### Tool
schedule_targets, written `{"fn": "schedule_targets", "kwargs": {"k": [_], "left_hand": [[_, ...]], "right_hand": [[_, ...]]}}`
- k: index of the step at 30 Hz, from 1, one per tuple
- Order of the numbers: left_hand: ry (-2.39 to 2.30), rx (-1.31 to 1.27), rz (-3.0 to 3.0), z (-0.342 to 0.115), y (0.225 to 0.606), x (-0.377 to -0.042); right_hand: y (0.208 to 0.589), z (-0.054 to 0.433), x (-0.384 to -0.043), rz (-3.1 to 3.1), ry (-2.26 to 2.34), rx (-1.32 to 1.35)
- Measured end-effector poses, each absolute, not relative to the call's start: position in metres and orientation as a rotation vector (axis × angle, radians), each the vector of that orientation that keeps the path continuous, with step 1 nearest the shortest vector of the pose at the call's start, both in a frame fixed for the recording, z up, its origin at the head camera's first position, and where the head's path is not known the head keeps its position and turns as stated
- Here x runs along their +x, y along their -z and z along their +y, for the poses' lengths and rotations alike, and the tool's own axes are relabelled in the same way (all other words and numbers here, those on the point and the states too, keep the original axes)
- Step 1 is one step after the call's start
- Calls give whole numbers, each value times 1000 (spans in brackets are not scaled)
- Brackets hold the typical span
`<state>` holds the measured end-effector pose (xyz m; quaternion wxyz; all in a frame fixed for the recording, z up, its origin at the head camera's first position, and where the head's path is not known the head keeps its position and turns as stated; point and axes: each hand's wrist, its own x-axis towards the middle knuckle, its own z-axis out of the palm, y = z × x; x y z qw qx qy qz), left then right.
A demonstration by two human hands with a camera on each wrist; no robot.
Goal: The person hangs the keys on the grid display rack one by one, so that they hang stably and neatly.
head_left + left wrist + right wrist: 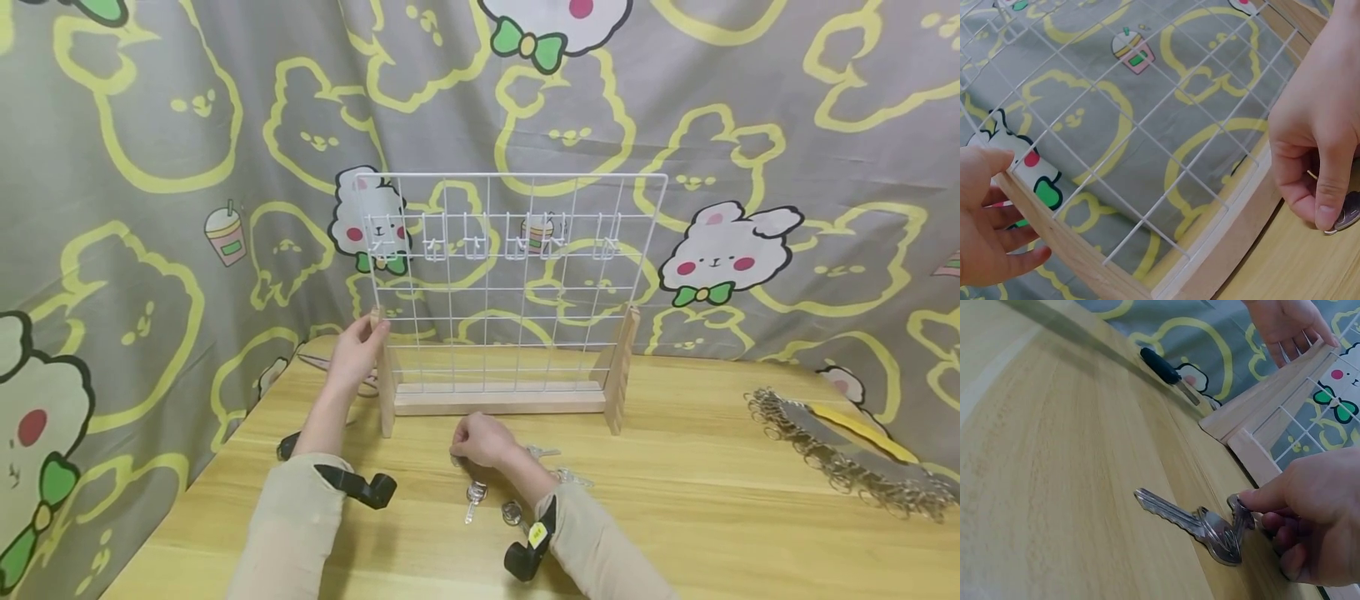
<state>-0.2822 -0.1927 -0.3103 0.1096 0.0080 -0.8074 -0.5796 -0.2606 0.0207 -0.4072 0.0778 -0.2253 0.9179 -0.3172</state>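
Note:
A white wire grid rack (486, 289) stands upright in a wooden base. Several wire hooks (517, 247) hang along its upper part. My left hand (358, 350) holds the top of the left wooden post (1054, 231) between thumb and fingers, its other fingers loosely extended. Low in front of the base, my right hand (486, 439) pinches a small metal key (1239, 514) between thumb and fingers, which partly hide it. Close by, another key with a ring (1179, 519) lies on the table, also visible in the head view as a key (476, 500).
More keys (573, 477) lie near my right forearm, along with a round metal piece (512, 512). Scissors (313, 361) and a dark-handled screwdriver (1160, 365) are left of the rack. Many metal rings (840, 467) lie at the right beside a yellow strip (862, 431). A patterned curtain hangs behind.

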Motion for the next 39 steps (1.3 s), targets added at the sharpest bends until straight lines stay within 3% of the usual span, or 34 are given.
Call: {"fn": "schedule_targets", "kwargs": {"k": [12, 21, 39], "left_hand": [[1701, 0, -2397, -195, 312, -280], [1706, -28, -2397, -197, 313, -281], [1773, -34, -2388, -201, 311, -283]], "right_hand": [[393, 35, -272, 2468, 1345, -784], [335, 37, -277, 2413, 1444, -803], [230, 0, -275, 2676, 1453, -1110]]}}
